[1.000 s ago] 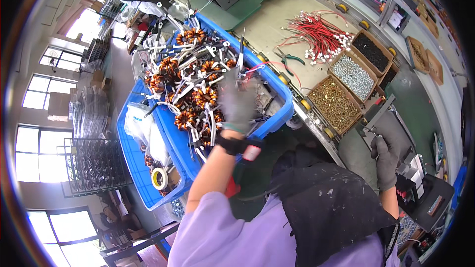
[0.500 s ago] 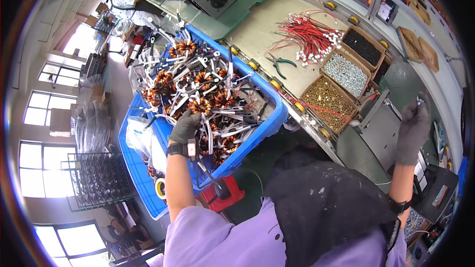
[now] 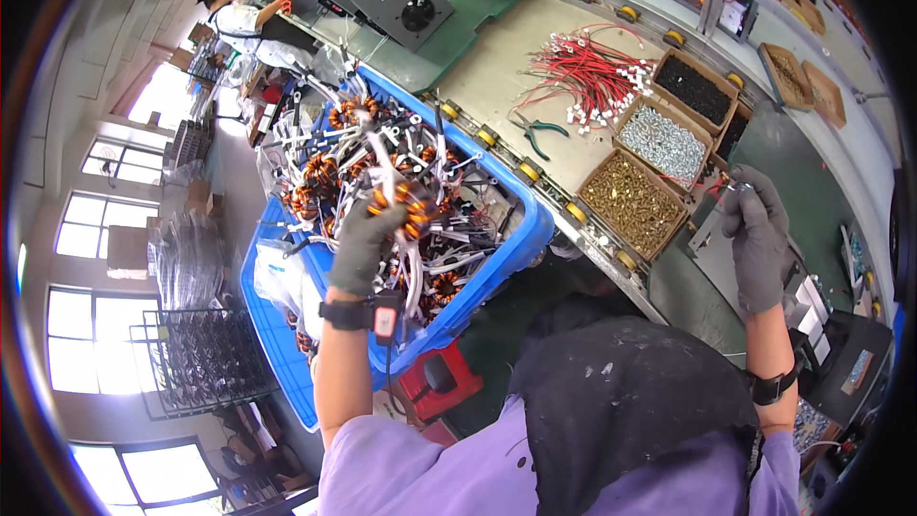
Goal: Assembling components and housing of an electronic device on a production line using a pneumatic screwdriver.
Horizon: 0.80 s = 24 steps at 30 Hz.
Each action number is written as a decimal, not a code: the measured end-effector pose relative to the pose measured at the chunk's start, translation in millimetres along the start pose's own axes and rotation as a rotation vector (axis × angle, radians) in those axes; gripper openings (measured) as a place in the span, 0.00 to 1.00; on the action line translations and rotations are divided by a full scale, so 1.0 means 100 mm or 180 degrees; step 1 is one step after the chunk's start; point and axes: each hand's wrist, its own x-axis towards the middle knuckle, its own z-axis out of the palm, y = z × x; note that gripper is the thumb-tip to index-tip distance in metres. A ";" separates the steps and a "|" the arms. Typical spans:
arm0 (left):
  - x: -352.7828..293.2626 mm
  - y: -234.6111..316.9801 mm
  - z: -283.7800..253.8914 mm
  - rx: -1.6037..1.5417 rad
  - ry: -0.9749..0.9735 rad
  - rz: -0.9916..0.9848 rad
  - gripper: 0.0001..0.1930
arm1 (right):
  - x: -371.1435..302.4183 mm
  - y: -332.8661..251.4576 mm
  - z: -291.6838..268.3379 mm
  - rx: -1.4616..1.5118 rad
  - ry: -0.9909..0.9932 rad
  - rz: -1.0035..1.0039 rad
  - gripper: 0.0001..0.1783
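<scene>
My left hand (image 3: 359, 250), in a grey glove, is closed round a copper-wound ring coil (image 3: 415, 208) with white-sleeved leads. It holds the coil over a blue plastic bin (image 3: 540, 222) heaped with similar coils (image 3: 315, 172). On the right, my gloved right hand (image 3: 761, 250) is raised beside the parts boxes. Its thumb and fingers pinch small shiny metal pieces (image 3: 741, 187), too small to name. A grey metal panel (image 3: 712, 253) lies just below and left of that hand.
Boxes of brass-coloured fasteners (image 3: 626, 203), silver fasteners (image 3: 666, 141) and black parts (image 3: 692, 88) stand on the bench. Red wires with white connectors (image 3: 587, 72) and green-handled pliers (image 3: 543, 134) lie left of them. A roller rail (image 3: 530, 170) edges the bench. Another person (image 3: 250, 29) works at far left.
My left hand has lifted a coil up out of the heap. My right hand has moved left, toward the fastener boxes, with its fingers still pinched.
</scene>
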 end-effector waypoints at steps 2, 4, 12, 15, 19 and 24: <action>-0.02 0.48 0.13 -0.0162 -0.0370 0.0685 0.29 | -0.01 -0.02 0.02 -0.0084 -0.0158 0.0163 0.14; 0.02 0.90 0.22 -0.0443 -0.0260 0.1580 0.32 | -0.03 -0.06 0.05 -0.0161 -0.0164 0.0240 0.14; 0.67 1.18 0.97 0.3167 0.0934 0.3463 0.24 | -0.09 -0.32 -0.10 -0.0204 0.0200 0.0208 0.13; 0.90 0.88 1.40 0.0868 -0.0357 0.3075 0.24 | -0.05 -0.37 -0.35 0.0031 0.0557 0.0114 0.14; 1.08 0.66 1.95 -0.3005 -0.2467 0.1291 0.25 | 0.12 -0.43 -0.55 0.0868 0.0777 0.0092 0.16; 1.16 0.61 2.35 -0.2421 -0.2678 0.1011 0.28 | 0.32 -0.45 -0.68 0.1020 0.0984 -0.0228 0.14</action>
